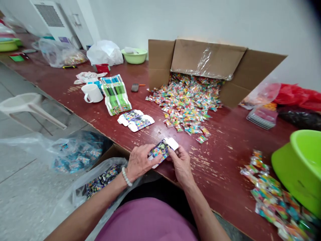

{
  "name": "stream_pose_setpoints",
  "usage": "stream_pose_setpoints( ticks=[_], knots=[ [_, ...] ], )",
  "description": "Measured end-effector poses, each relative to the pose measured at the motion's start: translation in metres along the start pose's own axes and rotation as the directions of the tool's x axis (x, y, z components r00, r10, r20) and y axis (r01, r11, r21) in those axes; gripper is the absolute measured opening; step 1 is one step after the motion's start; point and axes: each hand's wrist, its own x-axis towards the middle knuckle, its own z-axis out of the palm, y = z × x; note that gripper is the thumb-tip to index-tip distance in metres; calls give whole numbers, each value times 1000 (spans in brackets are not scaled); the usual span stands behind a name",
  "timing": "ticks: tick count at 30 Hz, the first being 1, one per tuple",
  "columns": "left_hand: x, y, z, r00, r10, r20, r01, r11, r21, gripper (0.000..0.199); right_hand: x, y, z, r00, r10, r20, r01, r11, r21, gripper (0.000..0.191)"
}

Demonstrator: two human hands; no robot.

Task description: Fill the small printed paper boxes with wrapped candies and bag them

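Holding a small printed carton [162, 150] over the front edge of the desk [213, 147], both hands show in the head view. The left hand [140, 162], with a beaded bracelet [126, 176] at its wrist, has its fingers narrow on the carton's left end. The right hand [182, 164] has its fingers pinched on the other end, its thumb on top beside the white flap.

Just beyond the carton, two flat printed cartons [141, 122] overlap near the front edge. Further left lie a green printed sheet [116, 97] and a white mug [92, 93], its handle toward the front edge.

Against the back edge, a cardboard box [208, 58] opens toward the person, and wrapped candies [188, 103] spread from it across the desk. More wrapped candies [273, 197] lie toward the right end, beside a bright green tub [288, 164]. A pale green basin [135, 57] and a white plastic bag [104, 53] sit along the back edge, left of the box. Below the front edge, a clear bag [100, 184] holds dark printed packets.
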Motion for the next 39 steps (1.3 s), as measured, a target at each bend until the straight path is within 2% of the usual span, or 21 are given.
stream_pose_setpoints(
  ticks=[2,4,6,7,8,9,11,12,14,16,18,21,25,27,29,31,32,35,37,38,39],
  knots=[
    [4,0,-6,974,-123,191,187,912,-365,43,-1,2,0,999,5,42,-5,1000,7,43],
    [6,1,-11,876,-110,470,414,671,-615,43,-3,4,0,993,-19,113,21,1000,-16,44],
    [6,4,-11,767,-31,641,589,431,-684,43,-6,4,-1,986,-115,122,131,982,-133,46],
    [5,6,-10,739,-14,673,635,346,-690,43,-7,3,-2,976,-196,94,214,946,-244,49],
    [3,8,-9,737,-20,676,652,286,-702,43,-9,0,-3,953,-296,63,298,876,-380,51],
    [1,10,-8,752,-39,658,645,252,-721,42,-11,-3,-5,916,-397,58,368,772,-518,51],
    [-3,14,-7,793,-68,606,599,270,-754,36,-14,-12,-7,839,-518,166,471,539,-698,41],
    [-4,16,-7,813,-68,578,565,327,-757,32,-15,-17,-8,815,-524,248,513,453,-729,33],
    [-5,19,-10,851,-40,523,468,508,-723,22,-16,-25,-9,792,-479,378,576,380,-724,21],
    [-5,22,-14,869,-2,495,370,666,-648,18,-16,-32,-8,803,-423,420,583,406,-704,14],
    [-5,25,-17,858,13,514,359,700,-617,16,-15,-37,-7,827,-364,429,561,475,-678,9],
    [-7,29,-19,791,-1,611,517,535,-668,24,-15,-41,-9,858,-299,418,510,596,-620,7],
    [-4,30,-17,698,29,715,679,290,-675,54,-19,-46,-14,883,-218,415,435,711,-553,8],
    [-1,29,-14,663,24,749,726,227,-649,57,-20,-47,-17,881,-214,422,432,728,-533,9],
    [4,26,-11,661,-24,750,738,202,-644,51,-20,-47,-19,877,-195,438,420,753,-507,12],
    [11,20,-8,737,-120,665,668,272,-692,45,-20,-45,-21,880,-163,445,389,785,-481,13],
    [16,17,-8,792,-180,583,605,363,-709,44,-19,-43,-22,885,-159,438,378,793,-477,13],
    [31,5,-11,937,-311,161,348,767,-539,40,-17,-38,-27,898,-215,383,400,762,-510,12],
    [37,0,-17,947,-287,-147,233,925,-301,44,-16,-37,-28,894,-245,375,424,729,-537,11],
    [37,0,-21,940,-258,-223,202,948,-244,45,-16,-37,-28,891,-250,380,434,717,-546,10],
    [36,2,-25,945,-243,-221,184,949,-255,44,-16,-38,-28,888,-254,384,442,706,-554,10]
  ],
)
